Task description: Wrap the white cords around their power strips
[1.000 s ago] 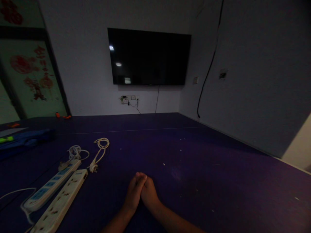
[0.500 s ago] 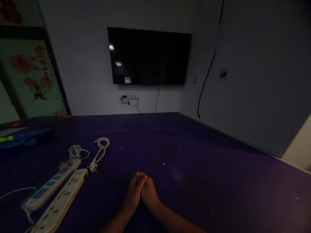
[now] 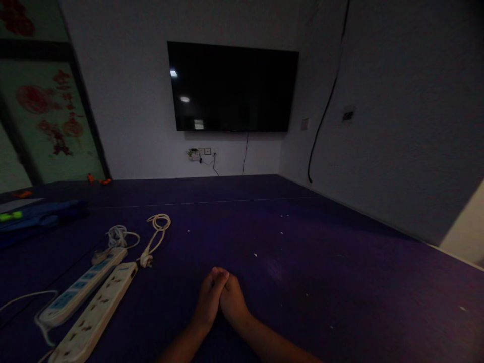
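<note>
- Several red decorations [image 3: 33, 99] are fixed to a pale green door panel [image 3: 81, 143]; nearby, a blue cloth [image 3: 56, 216] is laid on the purple surface [image 3: 234, 227], with a bright green item [image 3: 10, 216] placed on it.
- Beside each other, a blue-socketed power strip [image 3: 83, 286] and a white power strip [image 3: 96, 313] are set slantwise, left of the hands and apart from them; the white one is placed nearer to them.
- Behind the blue-socketed strip, a bundled cord [image 3: 118, 235] is gathered; past the white strip's far end, a plug [image 3: 145, 259] is laid, its pale cord [image 3: 169, 222] looped beyond it.
- On the far wall, sockets [image 3: 207, 151] are mounted below a dark television [image 3: 234, 88], in whose screen lights are reflected.
- In the foreground, the left hand [image 3: 207, 300] is pressed against the right hand [image 3: 232, 301], with fingers folded in and a thumb laid on top; the palms are hidden.
- Small white flecks [image 3: 255, 255] are scattered beyond the hands and to their right.
- Along the right wall, a black cable [image 3: 335, 80] is hung, left of a wall box [image 3: 348, 114].
</note>
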{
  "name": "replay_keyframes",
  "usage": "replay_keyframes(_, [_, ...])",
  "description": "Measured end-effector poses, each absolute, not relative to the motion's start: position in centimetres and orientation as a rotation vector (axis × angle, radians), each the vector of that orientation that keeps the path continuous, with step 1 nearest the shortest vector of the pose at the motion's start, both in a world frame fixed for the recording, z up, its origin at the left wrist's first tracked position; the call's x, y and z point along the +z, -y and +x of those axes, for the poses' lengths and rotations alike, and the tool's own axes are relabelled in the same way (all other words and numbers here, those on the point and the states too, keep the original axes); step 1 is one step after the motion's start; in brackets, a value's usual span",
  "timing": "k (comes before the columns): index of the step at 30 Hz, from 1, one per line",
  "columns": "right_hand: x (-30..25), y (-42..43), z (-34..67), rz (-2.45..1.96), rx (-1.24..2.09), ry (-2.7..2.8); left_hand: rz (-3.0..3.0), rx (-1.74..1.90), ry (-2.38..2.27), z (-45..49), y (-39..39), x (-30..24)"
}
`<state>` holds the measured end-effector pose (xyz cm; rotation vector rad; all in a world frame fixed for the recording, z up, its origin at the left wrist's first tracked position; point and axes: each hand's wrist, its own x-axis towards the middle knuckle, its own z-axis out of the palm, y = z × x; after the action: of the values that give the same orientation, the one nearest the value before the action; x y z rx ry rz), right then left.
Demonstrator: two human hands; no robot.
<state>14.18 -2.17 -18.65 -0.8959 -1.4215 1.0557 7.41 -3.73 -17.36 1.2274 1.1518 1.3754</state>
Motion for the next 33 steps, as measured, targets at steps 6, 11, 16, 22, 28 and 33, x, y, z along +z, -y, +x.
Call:
replay_keyframes(6, [-18.73, 2.17, 14.15, -0.904, 1.063, 1.420, 1.237, 1.380, -1.163, 7.43, 3.74, -17.32])
replay_keyframes(11, [-18.60, 2.19, 14.13, -0.910, 1.050, 1.419, 1.236, 1.374, -1.176, 7.44, 3.86, -17.02])
replay_keyframes(16, [-18.55, 2.19, 14.16, -0.906, 1.054, 1.424, 1.226, 1.376, -1.180, 7.42, 3.95, -17.02])
replay_keyframes(22, [-18.57, 2.18, 14.12, -0.905, 1.052, 1.408, 1.221, 1.383, -1.186, 7.46, 3.97, -17.07])
replay_keyframes(28, [-18.51, 2.15, 14.16, -0.900, 1.064, 1.414, 1.230, 1.390, -1.176, 7.50, 3.99, -17.03])
replay_keyframes(33, [-18.39, 2.23, 14.18, -0.866, 1.078, 1.417, 1.244, 1.395, -1.179, 7.42, 3.86, -17.12])
